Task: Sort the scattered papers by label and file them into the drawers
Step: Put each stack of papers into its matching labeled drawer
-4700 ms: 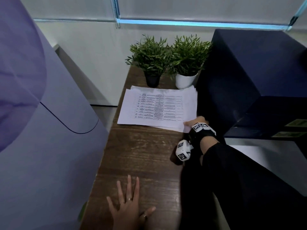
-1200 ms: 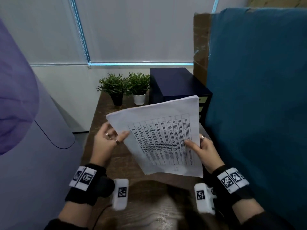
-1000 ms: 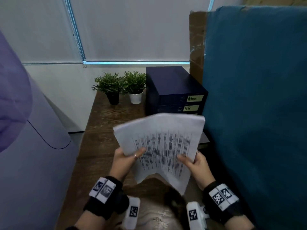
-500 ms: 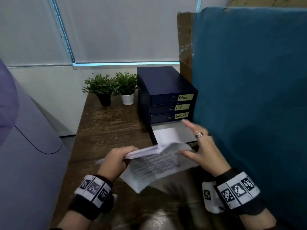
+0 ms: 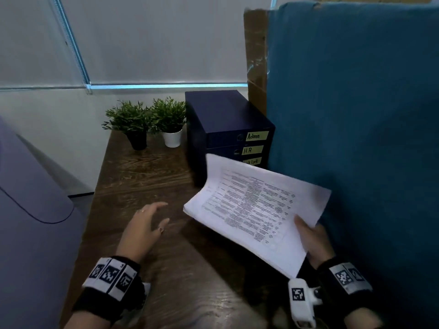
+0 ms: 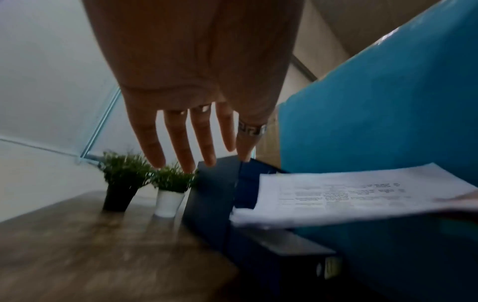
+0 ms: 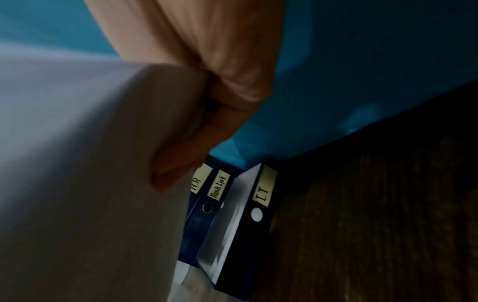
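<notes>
A stack of printed papers (image 5: 256, 210) hangs above the table in front of the dark blue drawer unit (image 5: 223, 124). My right hand (image 5: 308, 233) grips the stack's near right corner, thumb on top. My left hand (image 5: 152, 217) hovers over the wood, fingers spread and holding nothing. The drawer fronts read Admin (image 5: 256, 136), H.R and Task List. In the right wrist view the bottom drawer, labelled IT (image 7: 264, 192), stands pulled out, and my fingers (image 7: 178, 163) curl under the papers (image 7: 77, 163). The left wrist view shows my left hand (image 6: 196, 132) with straight fingers, apart from the papers (image 6: 349, 196).
Two potted plants, one in a black pot (image 5: 135, 124) and one in a white pot (image 5: 171, 124), stand at the back of the wooden table (image 5: 142, 176). A teal partition (image 5: 356, 115) rises close on the right. A lilac panel (image 5: 31, 198) borders the left.
My left hand has let go of the papers and moved left over the table. My right hand now holds the stack alone, swung up and right in front of the drawers.
</notes>
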